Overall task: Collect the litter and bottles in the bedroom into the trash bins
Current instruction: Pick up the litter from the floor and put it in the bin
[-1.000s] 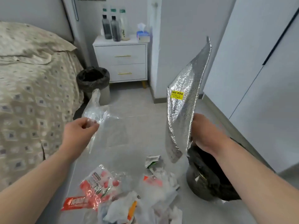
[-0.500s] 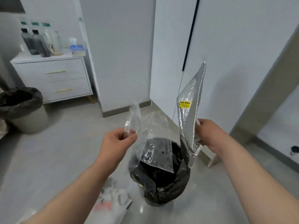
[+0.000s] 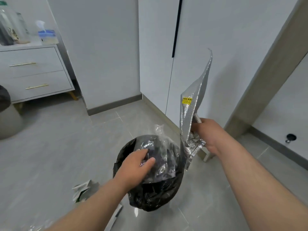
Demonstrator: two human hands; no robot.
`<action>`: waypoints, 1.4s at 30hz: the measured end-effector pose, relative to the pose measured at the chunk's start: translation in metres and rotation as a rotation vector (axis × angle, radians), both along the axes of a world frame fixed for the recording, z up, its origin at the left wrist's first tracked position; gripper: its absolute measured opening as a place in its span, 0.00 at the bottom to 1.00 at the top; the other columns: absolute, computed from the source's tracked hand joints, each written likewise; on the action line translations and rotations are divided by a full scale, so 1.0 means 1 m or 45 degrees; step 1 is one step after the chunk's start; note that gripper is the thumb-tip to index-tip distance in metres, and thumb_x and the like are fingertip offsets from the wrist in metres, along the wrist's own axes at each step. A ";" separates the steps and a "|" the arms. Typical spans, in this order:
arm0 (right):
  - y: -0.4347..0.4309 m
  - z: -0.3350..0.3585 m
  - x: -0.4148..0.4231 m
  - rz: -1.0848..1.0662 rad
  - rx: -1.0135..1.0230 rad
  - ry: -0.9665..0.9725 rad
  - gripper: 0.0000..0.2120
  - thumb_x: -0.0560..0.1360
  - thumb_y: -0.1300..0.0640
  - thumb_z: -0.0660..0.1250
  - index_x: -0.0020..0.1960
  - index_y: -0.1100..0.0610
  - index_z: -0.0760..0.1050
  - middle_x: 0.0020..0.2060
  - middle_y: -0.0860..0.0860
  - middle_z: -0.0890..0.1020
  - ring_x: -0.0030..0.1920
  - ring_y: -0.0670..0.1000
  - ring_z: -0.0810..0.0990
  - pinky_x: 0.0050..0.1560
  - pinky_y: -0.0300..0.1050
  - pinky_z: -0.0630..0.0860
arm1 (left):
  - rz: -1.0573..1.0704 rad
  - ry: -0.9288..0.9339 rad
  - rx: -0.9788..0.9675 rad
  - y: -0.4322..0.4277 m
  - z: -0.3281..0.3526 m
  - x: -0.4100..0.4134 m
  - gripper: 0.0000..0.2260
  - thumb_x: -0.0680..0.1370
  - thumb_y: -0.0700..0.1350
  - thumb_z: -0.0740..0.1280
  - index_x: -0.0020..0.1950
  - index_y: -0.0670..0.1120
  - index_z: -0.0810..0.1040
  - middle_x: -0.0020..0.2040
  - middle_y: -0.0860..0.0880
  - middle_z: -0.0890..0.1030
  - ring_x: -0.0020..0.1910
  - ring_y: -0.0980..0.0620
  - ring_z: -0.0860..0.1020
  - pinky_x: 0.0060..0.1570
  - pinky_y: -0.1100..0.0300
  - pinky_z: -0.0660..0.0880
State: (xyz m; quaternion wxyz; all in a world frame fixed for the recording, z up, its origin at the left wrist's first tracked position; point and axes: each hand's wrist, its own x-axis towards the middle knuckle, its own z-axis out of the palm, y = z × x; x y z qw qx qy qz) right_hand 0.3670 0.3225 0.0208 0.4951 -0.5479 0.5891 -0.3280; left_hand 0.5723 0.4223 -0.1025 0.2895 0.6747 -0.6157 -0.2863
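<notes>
— Where is the clear crinkled plastic bag point(image 3: 164, 147)?
— Over the mouth of the round bin lined with a black plastic sack point(image 3: 150, 194); the left hand point(image 3: 136, 167) has its grip closed on it.
— And the right hand point(image 3: 205, 135)?
— Just beside the bin's far rim, its grip holding a silver foil pouch with a yellow label point(image 3: 193, 110) upright.

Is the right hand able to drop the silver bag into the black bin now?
Probably yes: the right hand holds the silver bag beside the black bin, though the left hand and clear bag crowd its mouth.
</notes>
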 end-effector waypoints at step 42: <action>0.026 -0.280 0.111 1.085 0.522 1.636 0.47 0.74 0.57 0.65 0.76 0.49 0.31 0.78 0.57 0.52 0.75 0.60 0.59 0.72 0.52 0.62 | 0.094 0.243 0.204 0.075 -0.082 0.068 0.56 0.60 0.62 0.74 0.76 0.61 0.39 0.73 0.67 0.60 0.68 0.73 0.61 0.62 0.77 0.59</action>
